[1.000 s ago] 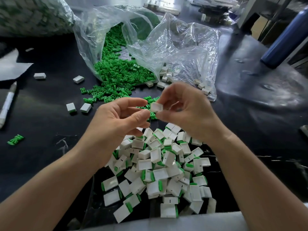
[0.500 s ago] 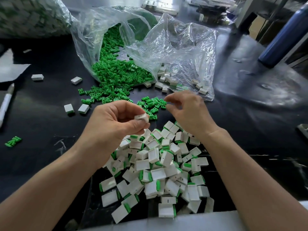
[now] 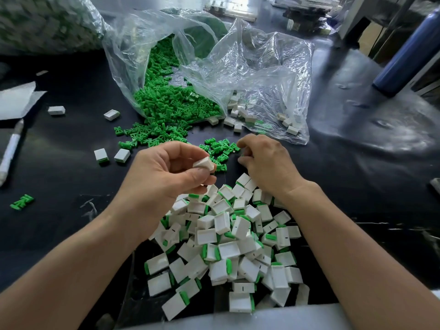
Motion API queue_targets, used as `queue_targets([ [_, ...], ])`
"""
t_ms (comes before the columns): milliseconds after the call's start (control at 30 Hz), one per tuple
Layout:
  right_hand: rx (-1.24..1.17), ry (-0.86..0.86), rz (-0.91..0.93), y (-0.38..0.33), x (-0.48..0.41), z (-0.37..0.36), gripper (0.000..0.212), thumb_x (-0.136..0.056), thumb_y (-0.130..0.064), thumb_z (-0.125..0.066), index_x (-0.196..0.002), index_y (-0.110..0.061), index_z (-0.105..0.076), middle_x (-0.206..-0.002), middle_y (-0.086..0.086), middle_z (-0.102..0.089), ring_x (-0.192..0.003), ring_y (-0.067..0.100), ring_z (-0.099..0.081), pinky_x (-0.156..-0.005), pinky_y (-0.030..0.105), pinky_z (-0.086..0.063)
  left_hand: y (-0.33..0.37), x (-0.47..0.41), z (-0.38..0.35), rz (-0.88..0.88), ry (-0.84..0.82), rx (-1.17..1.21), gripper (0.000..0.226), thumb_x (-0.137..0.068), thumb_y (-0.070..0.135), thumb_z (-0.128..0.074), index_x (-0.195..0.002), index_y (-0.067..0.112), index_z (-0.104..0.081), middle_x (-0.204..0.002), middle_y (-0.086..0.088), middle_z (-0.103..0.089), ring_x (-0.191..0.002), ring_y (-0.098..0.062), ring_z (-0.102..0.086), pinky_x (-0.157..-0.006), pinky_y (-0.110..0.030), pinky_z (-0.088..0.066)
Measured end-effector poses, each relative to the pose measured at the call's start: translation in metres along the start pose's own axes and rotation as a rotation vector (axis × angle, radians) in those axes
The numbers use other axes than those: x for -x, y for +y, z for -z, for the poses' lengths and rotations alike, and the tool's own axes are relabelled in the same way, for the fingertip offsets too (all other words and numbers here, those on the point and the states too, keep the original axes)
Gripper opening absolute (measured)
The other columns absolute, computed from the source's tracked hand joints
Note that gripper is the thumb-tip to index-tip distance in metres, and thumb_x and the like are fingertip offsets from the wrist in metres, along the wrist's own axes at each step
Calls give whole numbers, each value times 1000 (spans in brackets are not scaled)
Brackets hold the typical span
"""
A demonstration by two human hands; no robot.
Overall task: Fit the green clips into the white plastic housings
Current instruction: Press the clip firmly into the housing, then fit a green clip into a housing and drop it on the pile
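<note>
1. A glossy black table (image 3: 59,167) fills the frame, with a blue bottle (image 3: 409,48) at the upper right.
2. My left hand (image 3: 166,179), mid-frame and raised off the table, pinches one tilted white housing (image 3: 204,163) between thumb and fingertips.
3. My right hand (image 3: 266,163) sits just to its right, knuckles up, with its fingers curled down onto the loose green clips (image 3: 220,148). The fingers hide whether I hold one, so I cannot tell.
4. Beneath both wrists, in the lower centre, lies a heap of fitted housings (image 3: 226,236).
5. Above my hands, a clear bag (image 3: 250,75) lies open, spilling a mound of clips (image 3: 166,103).
6. At left are two stray housings (image 3: 112,155), and a pen (image 3: 10,151) lies along the left edge.
</note>
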State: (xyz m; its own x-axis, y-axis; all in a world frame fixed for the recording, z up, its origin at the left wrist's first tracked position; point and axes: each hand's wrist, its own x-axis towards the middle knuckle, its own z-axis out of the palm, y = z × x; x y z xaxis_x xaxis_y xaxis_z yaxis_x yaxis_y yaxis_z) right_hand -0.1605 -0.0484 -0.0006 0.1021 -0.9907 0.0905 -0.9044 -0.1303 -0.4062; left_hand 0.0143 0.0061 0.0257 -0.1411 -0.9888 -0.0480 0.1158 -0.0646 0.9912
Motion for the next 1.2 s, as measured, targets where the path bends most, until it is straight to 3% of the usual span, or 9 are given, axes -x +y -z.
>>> queue_targets([
  [100, -99, 38, -10, 2, 1, 4, 27, -89, -12, -55, -115, -14, -61, -107, 6, -62, -102, 20, -55, -90, 30, -41, 0, 0, 1, 0, 0, -21, 24, -58, 11, -66, -81, 5, -63, -70, -5, -72, -61, -15, -69, -53, -21, -55],
  [233, -384, 53, -10, 2, 6, 16, 12, -87, -13, -59, -90, -22, -66, -76, -14, -58, -72, -2, -53, -69, 14, -41, -1, 1, 0, 3, -5, -37, 22, -57, 10, -66, -79, 6, -63, -71, -5, -72, -61, -14, -70, -52, -20, -54],
  [367, -689, 18, 35, -10, 15, 23, 25, -86, -11, -61, -74, -32, -62, -76, -8, -60, -81, 18, -62, -81, 38, -52, -1, 0, 0, -22, -13, -45, 17, -55, 8, -67, -72, 10, -65, -72, -6, -72, -61, -13, -69, -52, -20, -54],
  [400, -719, 14, 68, -13, 18, 24, 25, -85, -9, -62, -75, -32, -63, -76, -11, -62, -80, 16, -62, -81, 38, -52, -2, -1, 0, -29, -10, -45, 17, -55, 7, -68, -72, 10, -66, -73, -6, -72, -61, -13, -68, -53, -21, -55],
  [500, -753, -20, 153, -22, 23, 26, 32, -82, 1, -63, -83, -31, -62, -81, -13, -64, -80, 5, -60, -79, 21, -48, -3, -2, 0, -36, -1, -31, 18, -57, 7, -67, -75, 7, -66, -68, -5, -71, -60, -13, -68, -53, -20, -54],
  [567, -777, -38, 162, -26, 25, 25, 33, -80, 5, -63, -87, -27, -60, -84, -8, -63, -83, 5, -60, -81, 18, -48, -4, -1, 0, -33, -3, -20, 21, -58, 8, -66, -79, 6, -65, -66, -4, -71, -61, -13, -69, -53, -19, -53],
  [833, -769, -86, 194, -29, 31, 28, 23, -84, -7, -64, -85, -30, -66, -69, -9, -59, -66, 3, -53, -66, 19, -44, -4, -1, 2, -19, -9, -16, 22, -58, 11, -67, -79, 5, -65, -69, -8, -71, -63, -16, -70, -54, -19, -53],
  [967, -745, -93, 223, -32, 31, 27, 28, -82, 0, -64, -83, -28, -59, -76, -8, -61, -75, 8, -58, -76, 24, -49, -3, -1, 2, -4, -6, 3, 20, -59, 13, -67, -77, 6, -65, -68, -8, -71, -62, -16, -70, -52, -20, -53],
  [1200, -698, -78, 245, -32, 33, 29, 32, -80, -1, -66, -77, -33, -63, -73, -11, -64, -70, 3, -60, -69, 18, -47, -3, -1, 2, -10, -10, -22, 15, -59, 14, -68, -74, 10, -68, -67, -8, -71, -60, -16, -69, -52, -20, -53],
])
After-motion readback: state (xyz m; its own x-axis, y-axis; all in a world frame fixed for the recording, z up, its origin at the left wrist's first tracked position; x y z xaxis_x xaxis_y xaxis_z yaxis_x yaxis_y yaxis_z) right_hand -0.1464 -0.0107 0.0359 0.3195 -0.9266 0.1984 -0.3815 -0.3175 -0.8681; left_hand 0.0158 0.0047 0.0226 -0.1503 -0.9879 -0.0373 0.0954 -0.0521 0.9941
